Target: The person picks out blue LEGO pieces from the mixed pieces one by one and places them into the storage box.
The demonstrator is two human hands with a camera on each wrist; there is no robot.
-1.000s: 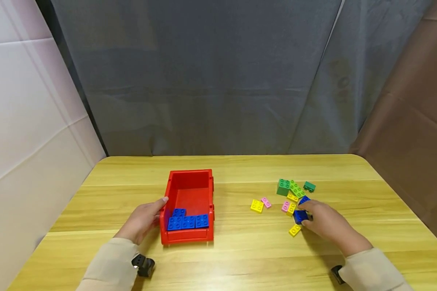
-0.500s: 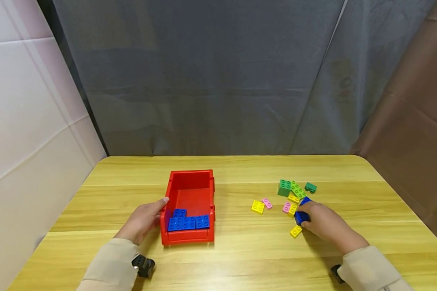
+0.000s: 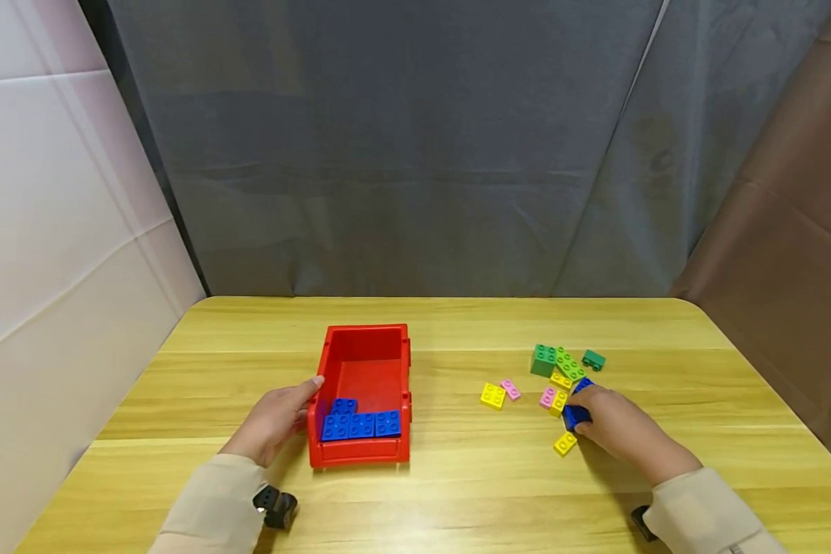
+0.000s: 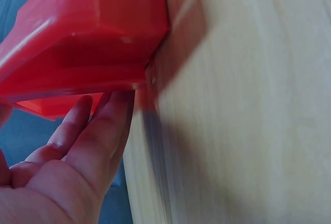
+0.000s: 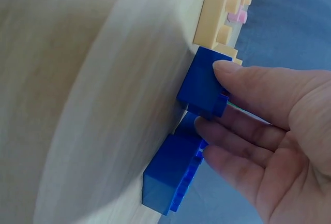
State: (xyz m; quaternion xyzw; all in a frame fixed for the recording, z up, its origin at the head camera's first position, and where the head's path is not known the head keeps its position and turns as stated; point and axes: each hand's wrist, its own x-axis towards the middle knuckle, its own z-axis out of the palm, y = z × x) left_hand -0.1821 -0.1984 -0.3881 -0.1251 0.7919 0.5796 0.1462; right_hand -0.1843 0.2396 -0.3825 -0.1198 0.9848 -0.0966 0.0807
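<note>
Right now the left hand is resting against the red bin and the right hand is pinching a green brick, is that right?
Not quite. The right hand pinches a blue brick, not a green one, as the right wrist view shows. The left hand does rest against the red bin.

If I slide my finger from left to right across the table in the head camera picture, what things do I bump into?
Left hand → red plastic bin → square yellow toy brick → small pink toy brick → right hand, its grip on a blue toy brick.
</note>
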